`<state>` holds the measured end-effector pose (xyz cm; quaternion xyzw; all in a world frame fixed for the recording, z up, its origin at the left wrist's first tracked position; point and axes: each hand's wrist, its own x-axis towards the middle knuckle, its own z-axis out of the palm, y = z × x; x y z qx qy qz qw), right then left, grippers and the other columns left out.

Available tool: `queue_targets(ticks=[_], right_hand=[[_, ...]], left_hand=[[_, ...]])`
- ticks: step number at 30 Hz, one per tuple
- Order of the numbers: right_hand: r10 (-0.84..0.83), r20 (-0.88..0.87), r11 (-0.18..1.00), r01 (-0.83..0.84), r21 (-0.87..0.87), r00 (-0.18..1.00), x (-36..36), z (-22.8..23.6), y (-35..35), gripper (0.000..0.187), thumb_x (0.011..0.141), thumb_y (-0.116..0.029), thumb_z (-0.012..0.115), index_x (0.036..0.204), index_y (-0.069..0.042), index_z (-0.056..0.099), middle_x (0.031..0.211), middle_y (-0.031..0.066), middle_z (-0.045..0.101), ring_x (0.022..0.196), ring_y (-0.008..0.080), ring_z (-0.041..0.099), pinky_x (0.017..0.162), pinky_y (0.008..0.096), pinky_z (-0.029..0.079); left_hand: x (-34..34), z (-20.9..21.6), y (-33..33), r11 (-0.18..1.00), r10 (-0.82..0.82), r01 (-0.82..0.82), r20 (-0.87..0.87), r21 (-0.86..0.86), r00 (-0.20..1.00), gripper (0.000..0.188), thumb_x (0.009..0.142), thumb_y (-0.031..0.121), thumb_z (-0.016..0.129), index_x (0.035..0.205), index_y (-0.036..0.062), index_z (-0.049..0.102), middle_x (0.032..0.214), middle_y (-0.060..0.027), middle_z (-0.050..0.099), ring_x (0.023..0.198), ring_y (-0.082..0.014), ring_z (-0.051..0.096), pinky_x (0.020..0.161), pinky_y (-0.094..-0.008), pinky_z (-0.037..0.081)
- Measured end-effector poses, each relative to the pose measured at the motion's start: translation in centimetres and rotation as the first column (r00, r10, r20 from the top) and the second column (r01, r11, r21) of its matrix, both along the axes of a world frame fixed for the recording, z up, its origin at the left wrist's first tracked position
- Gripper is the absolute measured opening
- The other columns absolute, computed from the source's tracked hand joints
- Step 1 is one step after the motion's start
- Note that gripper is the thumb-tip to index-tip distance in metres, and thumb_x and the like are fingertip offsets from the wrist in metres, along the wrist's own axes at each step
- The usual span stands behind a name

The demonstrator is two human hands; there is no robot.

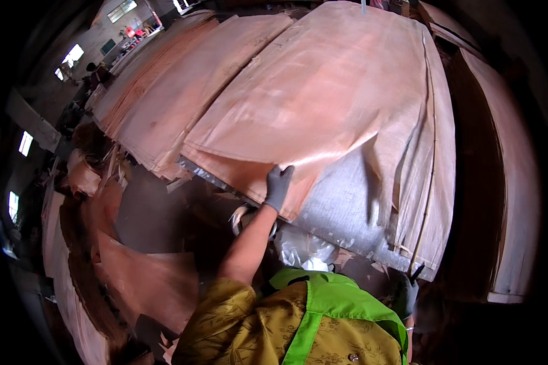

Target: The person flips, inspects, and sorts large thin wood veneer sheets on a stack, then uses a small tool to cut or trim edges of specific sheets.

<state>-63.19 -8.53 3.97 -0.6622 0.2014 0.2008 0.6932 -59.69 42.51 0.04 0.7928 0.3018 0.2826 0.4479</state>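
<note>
My left hand [278, 187], in a grey glove, grips the near edge of a large thin wood veneer sheet [323, 79] and lifts it, so the sheet bulges. Beneath it show another reddish veneer piece [237, 173] and the bare grey tabletop [335, 198]. To the right, narrower veneer strips [411, 182] lie with long splits between them. My right hand [403, 295], also gloved in grey, is low by the table's near right corner. A dark slim object [417, 272] sticks up from it; its kind is too dim to make out.
More veneer stacks [182, 79] lie to the left, and another long stack [517, 170] stands at the right. Veneer scraps [146, 274] lie low on the left. Crumpled clear plastic [301, 246] sits below the table's front edge.
</note>
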Motion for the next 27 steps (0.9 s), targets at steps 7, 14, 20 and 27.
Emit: queue_targets(ticks=[7,14,20,27], right_hand=[[0.083,0.023,0.995,-0.082,-0.057,0.996,1.4,-2.2,-2.9,0.02,0.089,-0.022,0.054,0.071,-0.014,0.055,0.049,-0.0054,0.043,0.034,0.0066,0.036,0.031,0.0222,0.026],[0.134,0.293,0.959,-0.05,-0.278,0.947,5.5,-5.1,-8.8,0.008,0.082,-0.016,0.059,0.08,-0.008,0.06,0.062,-0.0019,0.052,0.049,0.0065,0.045,0.042,0.0237,0.036],[0.104,0.076,0.56,0.004,-0.829,0.992,10.4,-7.5,-11.4,0.058,0.074,-0.032,0.067,0.117,0.002,0.049,0.11,0.027,0.059,0.104,0.0376,0.058,0.087,0.0399,0.045],[0.016,0.048,0.361,0.039,-0.932,0.999,12.5,-6.2,-8.9,0.054,0.073,-0.037,0.067,0.111,-0.001,0.052,0.105,0.0263,0.06,0.1,0.041,0.058,0.086,0.0452,0.046]], left_hand=[[0.7,6.9,-3.4,0.511,0.162,0.239,0.365,-0.826,0.917,0.019,0.089,0.019,0.056,0.099,0.0044,0.061,0.09,-0.0046,0.063,0.08,-0.0146,0.061,0.068,-0.0299,0.051],[-3.0,-3.4,-5.7,0.482,0.051,0.154,0.204,-0.862,0.978,0.02,0.087,0.024,0.056,0.097,0.0072,0.06,0.09,-0.0083,0.062,0.08,-0.0202,0.061,0.072,-0.0366,0.052],[-3.4,-7.0,-5.5,0.283,0.087,-0.061,-0.038,-0.957,0.996,0.027,0.088,0.027,0.056,0.11,0.0109,0.053,0.103,-0.0062,0.055,0.094,-0.0205,0.052,0.074,-0.0364,0.046],[-2.7,-7.9,-2.5,0.162,0.229,-0.028,0.01,-0.986,0.973,0.024,0.088,0.031,0.059,0.094,0.0079,0.06,0.087,-0.0011,0.062,0.07,-0.013,0.054,0.055,-0.0245,0.044]])
